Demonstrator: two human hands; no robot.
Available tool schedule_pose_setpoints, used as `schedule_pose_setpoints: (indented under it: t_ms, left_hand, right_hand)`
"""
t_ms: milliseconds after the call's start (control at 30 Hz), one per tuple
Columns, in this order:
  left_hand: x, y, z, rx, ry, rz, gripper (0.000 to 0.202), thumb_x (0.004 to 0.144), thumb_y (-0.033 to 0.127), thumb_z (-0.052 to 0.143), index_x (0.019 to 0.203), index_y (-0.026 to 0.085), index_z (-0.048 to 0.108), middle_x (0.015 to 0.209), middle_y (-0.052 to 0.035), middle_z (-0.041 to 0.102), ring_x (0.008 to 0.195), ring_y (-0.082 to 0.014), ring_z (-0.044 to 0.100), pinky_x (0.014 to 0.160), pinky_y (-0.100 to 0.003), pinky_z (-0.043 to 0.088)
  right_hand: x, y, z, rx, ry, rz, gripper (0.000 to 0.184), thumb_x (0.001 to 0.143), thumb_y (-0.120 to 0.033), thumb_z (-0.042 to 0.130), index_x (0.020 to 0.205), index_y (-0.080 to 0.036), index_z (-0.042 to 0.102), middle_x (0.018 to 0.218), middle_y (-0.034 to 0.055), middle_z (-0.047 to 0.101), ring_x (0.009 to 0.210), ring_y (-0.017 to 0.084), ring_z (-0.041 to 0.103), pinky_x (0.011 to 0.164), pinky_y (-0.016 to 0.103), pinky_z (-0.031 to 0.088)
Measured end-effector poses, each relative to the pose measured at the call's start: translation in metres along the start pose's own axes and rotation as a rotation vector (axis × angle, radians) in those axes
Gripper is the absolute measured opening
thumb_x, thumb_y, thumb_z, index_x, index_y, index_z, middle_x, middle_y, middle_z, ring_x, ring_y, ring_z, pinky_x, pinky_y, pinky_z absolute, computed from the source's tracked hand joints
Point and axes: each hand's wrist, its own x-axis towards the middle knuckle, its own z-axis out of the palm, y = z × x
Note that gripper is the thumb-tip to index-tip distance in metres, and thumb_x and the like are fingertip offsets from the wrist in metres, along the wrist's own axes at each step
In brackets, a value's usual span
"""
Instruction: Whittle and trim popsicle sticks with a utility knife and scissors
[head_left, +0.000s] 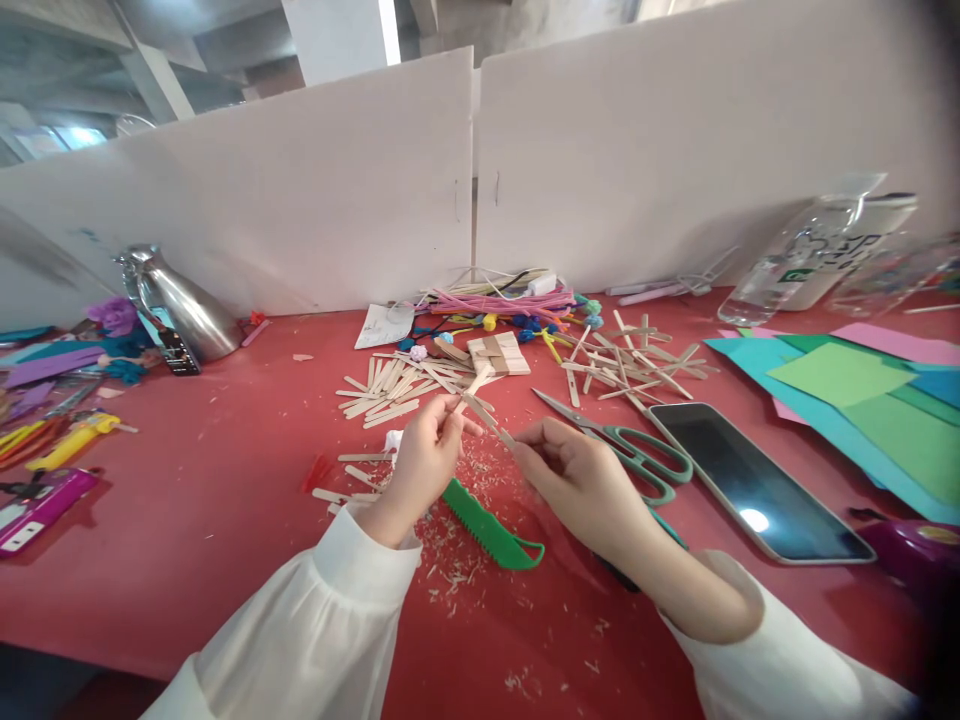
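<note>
My left hand (424, 462) is closed on a thin wooden craft stick (472, 386) that points up and to the right. My right hand (574, 478) pinches a second wooden stick (489, 418) that runs up-left and crosses the first one. Both hands hover just above the red table (225, 520). Under them lie wood shavings (457, 550) and a green plastic saw-edged cutter (491, 525). Green-handled scissors (637, 455) lie right beside my right hand.
Loose craft sticks (386, 392) and a crossed heap (634, 365) lie beyond the hands, with pipe cleaners (499, 302) behind. A phone (757, 480) and coloured paper sheets (847, 385) are at right. A metal jug (184, 305) stands at left. White partition boards (637, 160) close the back.
</note>
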Motion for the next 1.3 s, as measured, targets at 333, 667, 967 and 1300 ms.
schedule_pose_setpoints:
  t_ms: [333, 667, 967, 1300]
  left_hand:
    - [-0.007, 0.007, 0.003, -0.145, -0.153, 0.037, 0.020, 0.087, 0.036, 0.040, 0.081, 0.018, 0.044, 0.068, 0.0020, 0.055, 0.043, -0.0050, 0.036, 0.044, -0.017, 0.031]
    - [-0.020, 0.009, 0.018, 0.130, -0.144, 0.129, 0.013, 0.089, 0.027, 0.038, 0.090, 0.020, 0.048, 0.066, 0.0014, 0.052, 0.052, -0.0091, 0.045, 0.050, -0.020, 0.034]
    - [-0.021, 0.014, 0.023, 0.254, -0.082, 0.129, 0.008, 0.085, 0.019, 0.039, 0.081, 0.019, 0.046, 0.058, 0.0029, 0.047, 0.048, -0.0098, 0.043, 0.048, -0.020, 0.029]
    - [-0.020, 0.016, 0.017, 0.132, -0.132, 0.061, 0.008, 0.083, 0.021, 0.040, 0.082, 0.019, 0.048, 0.059, 0.0024, 0.046, 0.050, -0.0104, 0.041, 0.049, -0.020, 0.029]
  right_hand:
    - [0.004, 0.004, -0.008, -0.056, 0.277, -0.283, 0.022, 0.086, -0.020, 0.038, 0.101, -0.020, 0.055, 0.067, 0.0005, 0.058, 0.055, 0.012, 0.057, 0.052, 0.026, 0.047]
    - [0.012, 0.007, -0.001, -0.703, 0.347, -0.515, 0.023, 0.086, -0.025, 0.045, 0.076, -0.015, 0.063, 0.064, 0.0052, 0.058, 0.059, 0.017, 0.057, 0.053, 0.026, 0.044]
    - [0.017, 0.010, 0.003, -0.664, 0.368, -0.537, 0.023, 0.084, -0.016, 0.044, 0.073, -0.014, 0.063, 0.062, 0.0053, 0.059, 0.058, 0.016, 0.057, 0.054, 0.025, 0.043]
    - [0.024, 0.010, -0.007, -0.528, 0.253, -0.472, 0.021, 0.080, -0.022, 0.047, 0.072, -0.018, 0.066, 0.067, 0.0051, 0.065, 0.060, 0.015, 0.059, 0.057, 0.025, 0.045]
